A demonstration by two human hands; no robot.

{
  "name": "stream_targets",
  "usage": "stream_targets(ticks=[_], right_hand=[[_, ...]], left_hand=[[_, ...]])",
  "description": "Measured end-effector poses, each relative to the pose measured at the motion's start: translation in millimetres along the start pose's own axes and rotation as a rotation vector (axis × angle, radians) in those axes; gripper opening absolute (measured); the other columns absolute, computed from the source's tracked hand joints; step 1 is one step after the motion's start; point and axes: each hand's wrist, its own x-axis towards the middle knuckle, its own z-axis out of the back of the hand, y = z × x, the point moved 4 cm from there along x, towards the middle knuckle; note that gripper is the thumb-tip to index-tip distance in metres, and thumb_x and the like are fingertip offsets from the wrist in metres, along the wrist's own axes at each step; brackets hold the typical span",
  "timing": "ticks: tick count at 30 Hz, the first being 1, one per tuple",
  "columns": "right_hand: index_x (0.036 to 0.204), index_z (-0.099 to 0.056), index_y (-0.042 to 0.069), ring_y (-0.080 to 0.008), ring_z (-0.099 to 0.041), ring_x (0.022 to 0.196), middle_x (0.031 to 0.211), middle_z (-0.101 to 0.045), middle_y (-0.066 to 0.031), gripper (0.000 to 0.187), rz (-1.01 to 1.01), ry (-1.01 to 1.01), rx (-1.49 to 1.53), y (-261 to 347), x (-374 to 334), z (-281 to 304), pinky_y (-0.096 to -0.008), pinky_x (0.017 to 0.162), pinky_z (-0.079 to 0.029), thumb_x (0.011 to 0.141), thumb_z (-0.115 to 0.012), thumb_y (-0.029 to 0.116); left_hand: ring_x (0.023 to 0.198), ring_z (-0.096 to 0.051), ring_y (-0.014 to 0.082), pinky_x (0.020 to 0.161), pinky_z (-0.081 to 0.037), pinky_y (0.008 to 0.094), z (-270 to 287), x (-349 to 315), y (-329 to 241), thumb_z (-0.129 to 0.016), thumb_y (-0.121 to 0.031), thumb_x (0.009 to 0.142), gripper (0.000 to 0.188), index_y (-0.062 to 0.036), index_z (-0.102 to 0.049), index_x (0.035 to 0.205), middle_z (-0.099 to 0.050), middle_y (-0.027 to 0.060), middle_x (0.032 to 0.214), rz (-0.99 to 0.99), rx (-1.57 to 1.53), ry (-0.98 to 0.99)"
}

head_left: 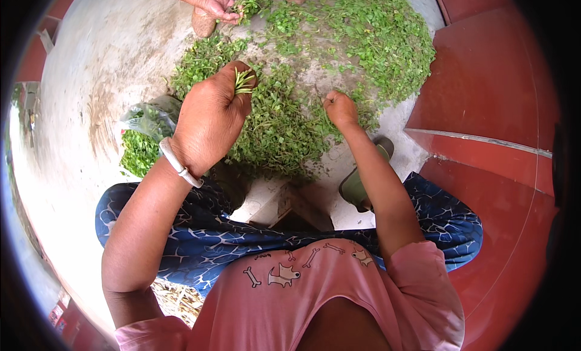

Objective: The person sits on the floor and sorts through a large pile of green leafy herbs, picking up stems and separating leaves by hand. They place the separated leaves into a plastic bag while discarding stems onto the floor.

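My left hand (213,116), with a pale bangle at the wrist, is closed round a small bunch of leafy greens. Their pale cut-looking stem ends (243,82) stick out between thumb and fingers; the rest is hidden by the fist. To the right and a little farther off, my right hand (342,111) is closed over the near pile of greens (281,130). Its fingers are bent together, and whatever they hold, if anything, cannot be made out. Beside my left wrist stands a clear plastic bag (148,124) with green leaves in it.
Another person's hands (221,7) handle a sprig at the far edge. More greens (387,42) spread over the concrete floor (100,78) at the far right. Red panels (484,85) stand on my right. My shoe (358,184) is close to the near pile.
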Motion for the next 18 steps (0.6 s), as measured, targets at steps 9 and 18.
stream_targets(ticks=[9,18], right_hand=[[0.088,-0.063,0.017,-0.0348,-0.059,0.086,0.103,-0.057,-0.0134,0.010,0.309,-0.056,-0.228,5.4,-21.7,-28.6,-0.0442,0.073,-0.048,0.078,-0.060,0.014],[0.097,-0.062,0.017,-0.0279,-0.059,0.099,0.112,-0.059,-0.0122,0.012,0.256,0.155,0.142,20.0,-12.1,18.6,-0.0425,0.078,-0.049,0.085,-0.061,0.020]], left_hand=[[0.057,-0.050,0.0126,0.055,-0.042,0.0282,-1.1,-8.8,6.1,-0.050,-0.001,0.086,0.014,-0.0021,-0.053,0.099,-0.051,0.0073,0.061,-0.033,0.068,0.042],[0.052,-0.050,0.0218,0.054,-0.043,0.0324,-1.7,-7.1,6.5,-0.051,-0.003,0.086,0.011,-0.0019,-0.056,0.096,-0.052,0.0145,0.061,-0.042,0.166,0.022]])
